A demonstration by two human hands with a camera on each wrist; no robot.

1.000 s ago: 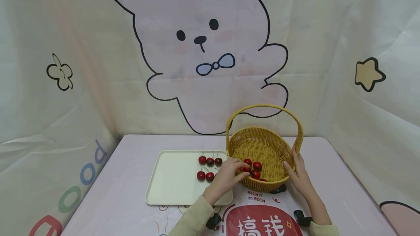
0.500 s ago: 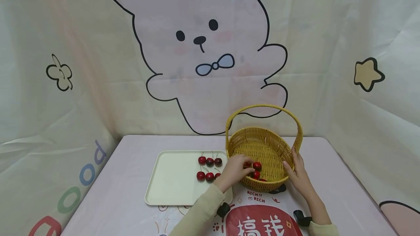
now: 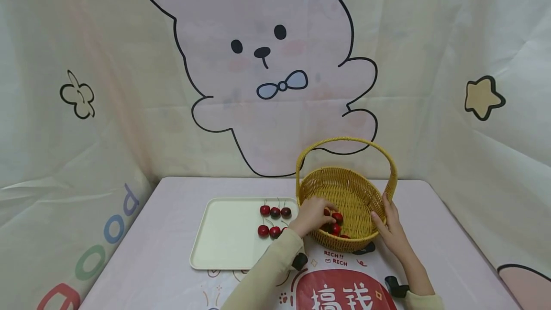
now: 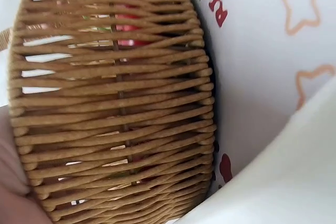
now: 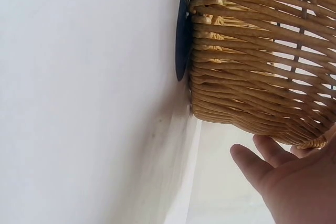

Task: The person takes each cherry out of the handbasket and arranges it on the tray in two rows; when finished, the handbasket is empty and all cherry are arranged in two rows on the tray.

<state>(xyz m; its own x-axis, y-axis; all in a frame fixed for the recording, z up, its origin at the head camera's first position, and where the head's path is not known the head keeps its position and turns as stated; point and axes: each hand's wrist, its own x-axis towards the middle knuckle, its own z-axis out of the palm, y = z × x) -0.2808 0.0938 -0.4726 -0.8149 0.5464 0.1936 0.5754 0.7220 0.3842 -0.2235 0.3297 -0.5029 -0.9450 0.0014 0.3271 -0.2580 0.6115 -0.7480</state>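
A yellow-brown wicker basket point(image 3: 344, 181) with a tall arched handle stands on the table, its round mouth facing me. Several red cherries point(image 3: 337, 217) lie in its near left part. My left hand point(image 3: 311, 215) reaches over the left rim; its thumb and fingers curve around a dark red cherry in there. In the left wrist view, basket weave point(image 4: 115, 108) hides most of this. My right hand point(image 3: 393, 231) holds the basket's right side near the handle's foot, thumb towards the inside, fingers along the outer wall. In the right wrist view, fingertips point(image 5: 247, 158) show just under the weave.
Left of the basket lies a cream tray point(image 3: 224, 233), with several stemmed cherries point(image 3: 275, 232) in two rows at its right side. My left forearm crosses the tray's near right corner. A printed curtain point(image 3: 275, 123) stands behind the table.
My left hand has moved farther into the basket, then slightly up, its fingers closing in around a cherry. Right hand and basket have stayed in place.
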